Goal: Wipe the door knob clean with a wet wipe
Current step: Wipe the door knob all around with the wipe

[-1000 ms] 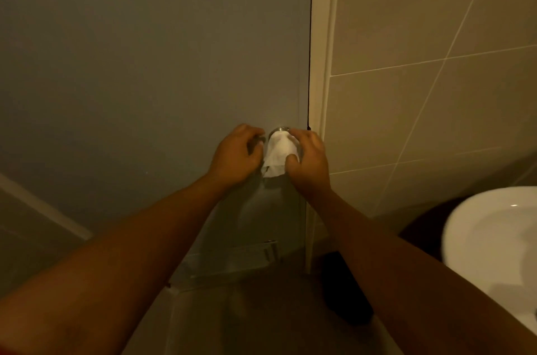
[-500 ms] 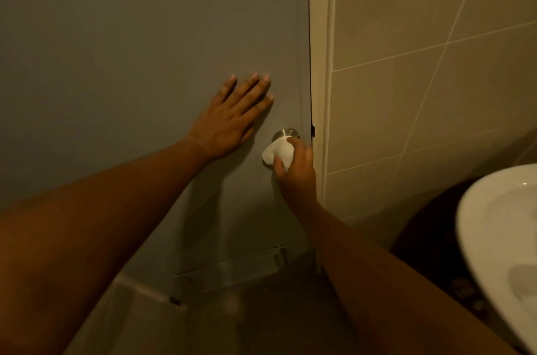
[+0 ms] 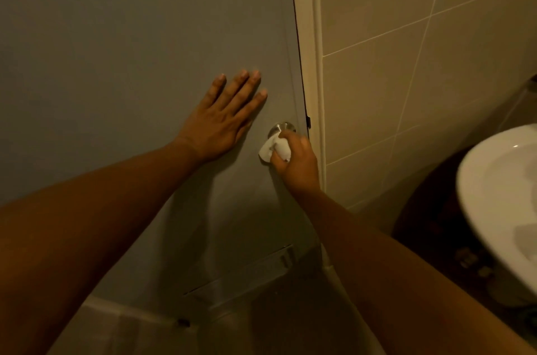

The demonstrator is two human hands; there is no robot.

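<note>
One round brushed-metal door knob (image 3: 281, 128) sits on the grey door (image 3: 130, 49) close to its latch edge, only its top rim showing at about 12 o'clock above the single crumpled white wet wipe (image 3: 273, 150) pressed over it. The right hand (image 3: 296, 163) has its grip closed around that wipe on the knob, while the left hand (image 3: 220, 122) lies flat on the door, fingers spread and holding nothing, at about 9 o'clock from the knob. One white ceramic basin (image 3: 494, 197), at 3 o'clock, has nothing discernible in it

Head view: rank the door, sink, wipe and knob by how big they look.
1. door
2. sink, partly cut off by the frame
3. wipe, partly inside the right hand
4. knob, mostly covered, so its place is unsure
</note>
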